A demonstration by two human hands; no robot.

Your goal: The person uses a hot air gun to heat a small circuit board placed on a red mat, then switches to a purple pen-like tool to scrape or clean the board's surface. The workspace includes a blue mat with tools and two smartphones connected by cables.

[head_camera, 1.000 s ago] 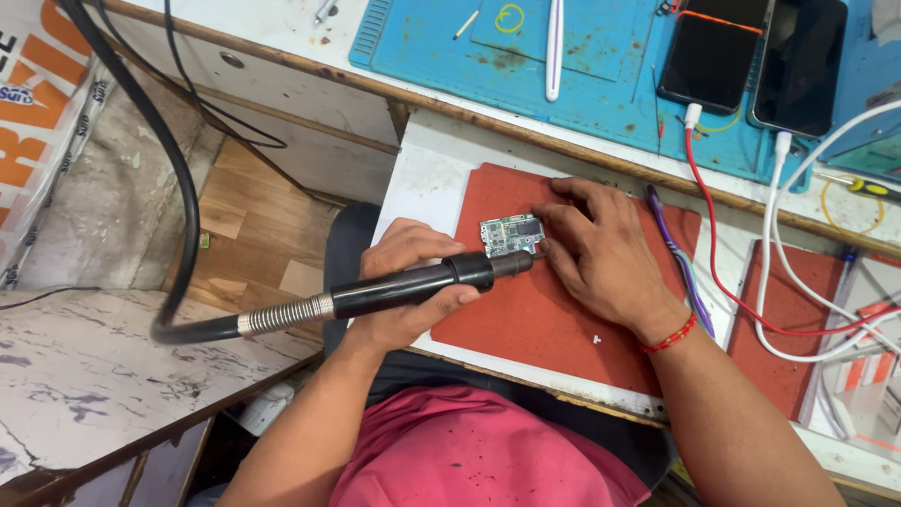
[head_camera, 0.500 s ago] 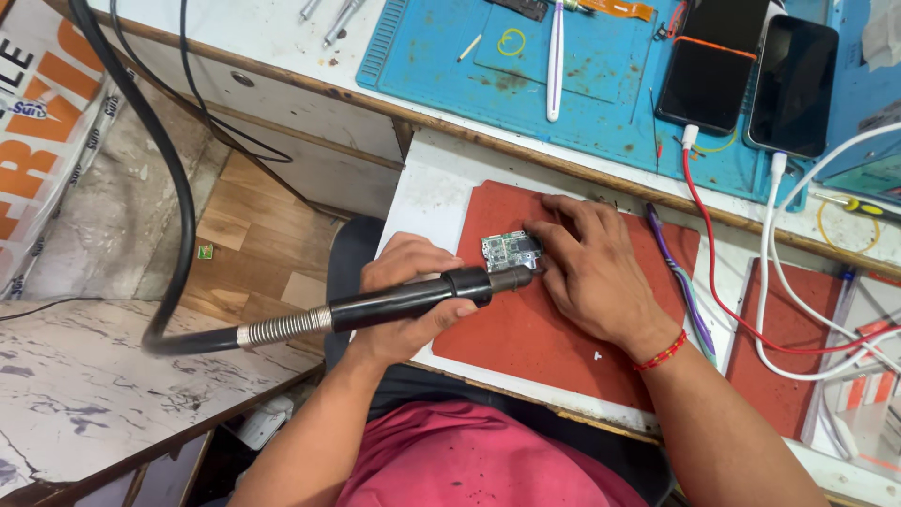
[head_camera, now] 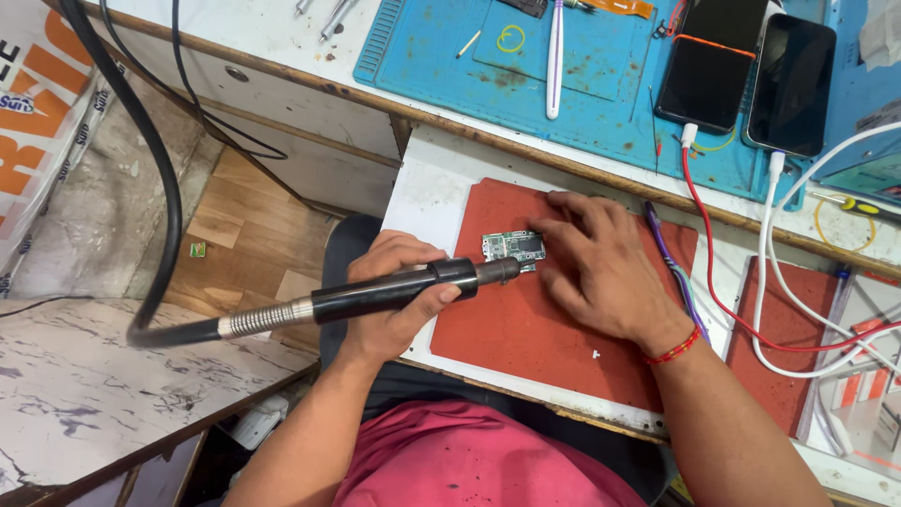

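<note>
My left hand [head_camera: 399, 305] grips a black hot-air handpiece [head_camera: 375, 293] with a metal spring collar and a thick black hose. Its nozzle points right at a small green circuit board [head_camera: 512, 248]. The board lies on a red mat [head_camera: 526, 329]. My right hand [head_camera: 601, 268] rests flat on the mat, fingertips pressing the board's right edge. A red thread band is on that wrist.
A blue work mat [head_camera: 450, 66] lies behind with a white tool [head_camera: 555, 56], and two dark phones [head_camera: 751, 70] sit at the back right. Red and white cables [head_camera: 751, 310] and a purple tool [head_camera: 671, 268] lie right of my hand. The hose [head_camera: 150, 169] loops left over the floor.
The view has shifted slightly. Both hands and the handpiece stay almost in place, the nozzle still at the board.
</note>
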